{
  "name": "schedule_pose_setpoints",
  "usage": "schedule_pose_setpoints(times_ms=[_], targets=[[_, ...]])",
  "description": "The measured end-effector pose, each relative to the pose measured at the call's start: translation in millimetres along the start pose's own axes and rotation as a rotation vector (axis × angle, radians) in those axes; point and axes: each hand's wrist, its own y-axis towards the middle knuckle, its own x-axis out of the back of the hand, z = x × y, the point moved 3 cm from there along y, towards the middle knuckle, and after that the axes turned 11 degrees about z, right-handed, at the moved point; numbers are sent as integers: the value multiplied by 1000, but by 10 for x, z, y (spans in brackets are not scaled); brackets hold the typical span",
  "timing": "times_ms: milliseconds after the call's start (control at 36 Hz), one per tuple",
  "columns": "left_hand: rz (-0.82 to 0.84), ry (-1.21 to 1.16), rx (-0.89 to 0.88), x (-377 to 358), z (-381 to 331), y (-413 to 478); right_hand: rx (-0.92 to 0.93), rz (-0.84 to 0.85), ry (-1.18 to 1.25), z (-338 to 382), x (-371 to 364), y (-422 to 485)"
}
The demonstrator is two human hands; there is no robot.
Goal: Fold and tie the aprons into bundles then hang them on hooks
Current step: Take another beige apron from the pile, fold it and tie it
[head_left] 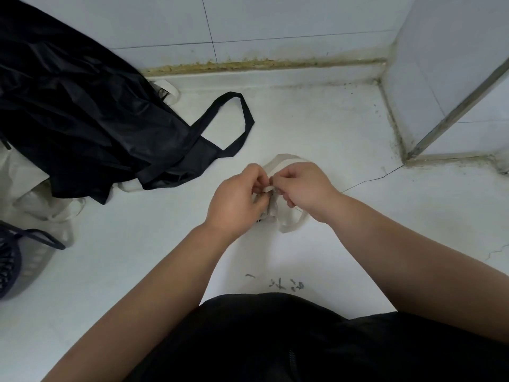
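Note:
A small cream apron bundle (286,216) lies on the white counter (344,133) in the middle, mostly hidden under my hands. My left hand (234,199) and my right hand (303,188) meet over it, each pinching a cream strap (283,161) that loops out behind them. A black apron (82,106) with a looped neck strap (234,117) lies heaped at the left, over more cream aprons (41,202).
A dark plastic basket (11,260) sits at the left edge. Tiled walls (275,23) close the counter at the back and the right, with a corner post (454,111) at the right. Dark scribbles (283,283) mark the counter near my body.

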Motion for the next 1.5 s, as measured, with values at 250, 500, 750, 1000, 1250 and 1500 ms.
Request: schedule_pose_setpoints(times_ms=[250, 500, 750, 1000, 1250, 1500], targets=[[-87, -53, -11, 40, 19, -52, 231, 145, -887, 123, -61, -77], [-216, -292, 180, 48, 111, -29, 317, -9, -813, 112, -73, -72], [-144, -321, 74, 34, 127, -9, 85, 205, -139, 75, -19, -62], [-236, -35, -100, -33, 145, -80, -76, 265, 92, -19, -46, -30], [-289, 273, -5, 82, 215, -57, 222, 17, -792, -35, 31, -22], [-414, 619, -100, 223, 247, -173, 280, -124, -938, -150, 74, -25]])
